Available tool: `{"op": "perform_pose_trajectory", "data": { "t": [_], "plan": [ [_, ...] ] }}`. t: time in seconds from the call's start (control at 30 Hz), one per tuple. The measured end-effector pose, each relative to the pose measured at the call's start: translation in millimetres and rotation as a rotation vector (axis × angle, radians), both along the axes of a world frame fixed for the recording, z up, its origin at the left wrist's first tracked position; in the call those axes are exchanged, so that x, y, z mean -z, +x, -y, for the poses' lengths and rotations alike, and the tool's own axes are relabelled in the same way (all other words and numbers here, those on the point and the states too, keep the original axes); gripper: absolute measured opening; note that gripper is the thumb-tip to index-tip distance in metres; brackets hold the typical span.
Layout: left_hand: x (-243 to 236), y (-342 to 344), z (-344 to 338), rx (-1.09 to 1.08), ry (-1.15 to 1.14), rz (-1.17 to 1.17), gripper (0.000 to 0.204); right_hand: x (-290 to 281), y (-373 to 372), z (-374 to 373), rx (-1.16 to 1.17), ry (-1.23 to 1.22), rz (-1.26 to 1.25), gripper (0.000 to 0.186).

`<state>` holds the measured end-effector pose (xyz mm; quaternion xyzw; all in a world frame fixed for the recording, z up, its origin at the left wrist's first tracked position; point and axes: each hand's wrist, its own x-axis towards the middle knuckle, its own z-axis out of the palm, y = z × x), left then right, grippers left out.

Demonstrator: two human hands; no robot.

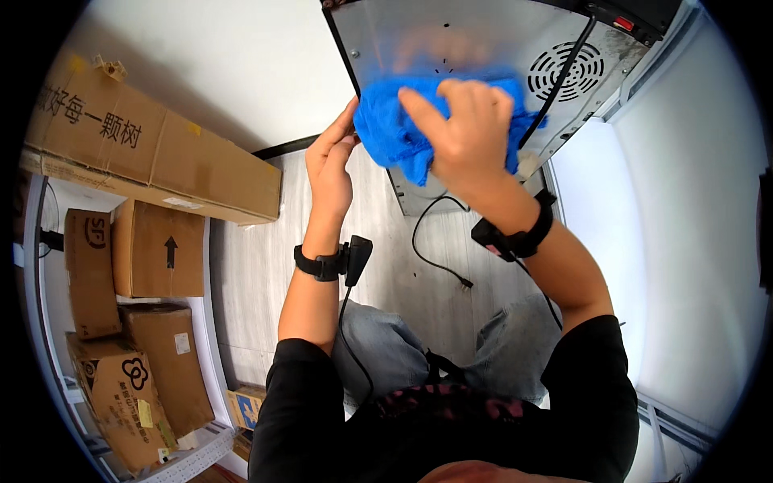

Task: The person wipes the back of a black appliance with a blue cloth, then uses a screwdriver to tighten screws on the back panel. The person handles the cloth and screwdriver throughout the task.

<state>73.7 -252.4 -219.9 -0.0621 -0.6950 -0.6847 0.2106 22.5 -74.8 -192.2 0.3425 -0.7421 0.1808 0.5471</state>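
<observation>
A metal appliance [483,44] with a bare silver panel, a round slotted vent and a red switch stands in front of me. My right hand [471,133] presses a crumpled blue cloth [382,125] against this panel, its fingers partly bent over the fabric. The cloth hides the middle of the panel. At the appliance's left edge is my left hand [330,165], fingers and thumb holding the side. A black power cord [568,76] runs down the panel past the vent. Its plug [466,283] lies on the floor below.
A long cardboard box [161,153] sits at the left, above a shelf [211,354] with several cardboard boxes [165,249]. Grey wood-look floor [258,282] lies between the shelf and my knees. White panels [676,241] rise on the right. Black devices are strapped to both wrists.
</observation>
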Motion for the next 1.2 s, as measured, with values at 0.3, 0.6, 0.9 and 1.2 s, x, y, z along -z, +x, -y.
{"op": "perform_pose_trajectory", "data": {
  "t": [0.3, 0.6, 0.9, 1.2],
  "plan": [
    [5, -2, -8, -0.095, 0.002, -0.051, 0.045, 111, 5, -4, -0.107, 0.207, 0.336, 0.026],
    [-40, 23, -54, -0.279, -0.275, -0.466, 0.036, 18, 23, -50, -0.94, -0.446, 0.905, 0.043],
    [-12, 33, -192, 0.547, -0.588, -0.168, 0.05, -22, 59, -251, -0.315, -0.605, 1.03, 0.067],
    [175, -2, -358, 0.988, -0.093, 0.454, 0.081, 190, 78, -346, -0.21, -1.146, 1.183, 0.074]
  ]
}}
